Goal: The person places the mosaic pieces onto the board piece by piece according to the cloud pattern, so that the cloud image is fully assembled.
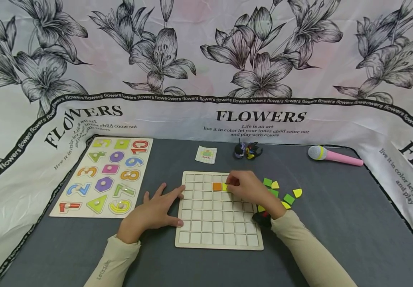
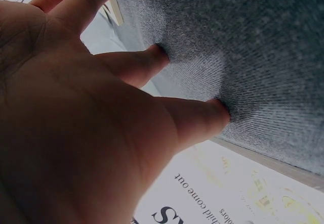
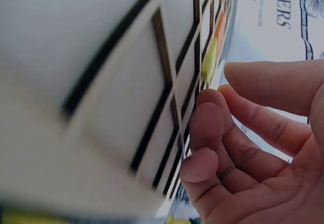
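A pale gridded board (image 1: 219,239) lies flat on the grey cloth. An orange square (image 1: 216,186) sits in an upper cell, and beside it is a small yellow piece (image 1: 224,187). My right hand (image 1: 249,189) reaches in from the right, its fingers curled down at the yellow piece's right side, partly covering it. In the right wrist view the thumb (image 3: 273,87) and fingertips are close to the yellow piece (image 3: 209,62). My left hand (image 1: 152,213) spreads its fingers on the cloth, thumb and fingertips at the board's left edge.
Green squares (image 1: 289,199) and yellow rounded pieces (image 1: 297,193) lie right of the board. A number puzzle (image 1: 110,175) is at left. Behind the board are a pattern card (image 1: 206,154) and small dark figures (image 1: 251,151). A pink toy microphone (image 1: 339,156) lies at far right.
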The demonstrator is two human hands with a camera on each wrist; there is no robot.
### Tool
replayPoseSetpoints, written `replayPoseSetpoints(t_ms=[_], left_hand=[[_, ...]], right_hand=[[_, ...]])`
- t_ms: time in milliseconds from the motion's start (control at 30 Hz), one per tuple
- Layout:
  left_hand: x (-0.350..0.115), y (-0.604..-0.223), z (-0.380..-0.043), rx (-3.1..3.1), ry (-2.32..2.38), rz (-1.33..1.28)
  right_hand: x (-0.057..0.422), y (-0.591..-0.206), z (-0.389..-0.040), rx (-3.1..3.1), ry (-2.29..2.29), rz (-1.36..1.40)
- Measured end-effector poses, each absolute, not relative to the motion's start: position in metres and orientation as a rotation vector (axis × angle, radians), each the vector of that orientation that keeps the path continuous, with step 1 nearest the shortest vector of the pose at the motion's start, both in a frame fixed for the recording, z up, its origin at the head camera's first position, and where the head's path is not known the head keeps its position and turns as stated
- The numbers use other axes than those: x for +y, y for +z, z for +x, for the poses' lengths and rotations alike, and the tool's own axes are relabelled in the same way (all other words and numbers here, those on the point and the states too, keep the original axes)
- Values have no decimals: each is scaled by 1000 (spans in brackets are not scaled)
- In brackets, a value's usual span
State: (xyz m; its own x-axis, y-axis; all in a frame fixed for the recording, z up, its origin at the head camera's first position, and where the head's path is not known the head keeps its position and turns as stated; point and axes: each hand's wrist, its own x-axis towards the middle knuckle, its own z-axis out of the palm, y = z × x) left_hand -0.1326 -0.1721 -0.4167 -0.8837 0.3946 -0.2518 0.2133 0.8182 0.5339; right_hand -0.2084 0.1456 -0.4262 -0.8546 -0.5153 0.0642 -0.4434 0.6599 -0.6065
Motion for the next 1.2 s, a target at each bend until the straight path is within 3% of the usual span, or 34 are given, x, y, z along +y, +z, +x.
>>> replayPoseSetpoints(t_ms=[867, 1200], left_hand=[[-173, -418, -132, 2638, 720, 486], [-173, -416, -132, 2634, 721, 492]], right_hand=[[247, -417, -200, 2925, -952, -533], [268, -421, -197, 2933, -815, -556]])
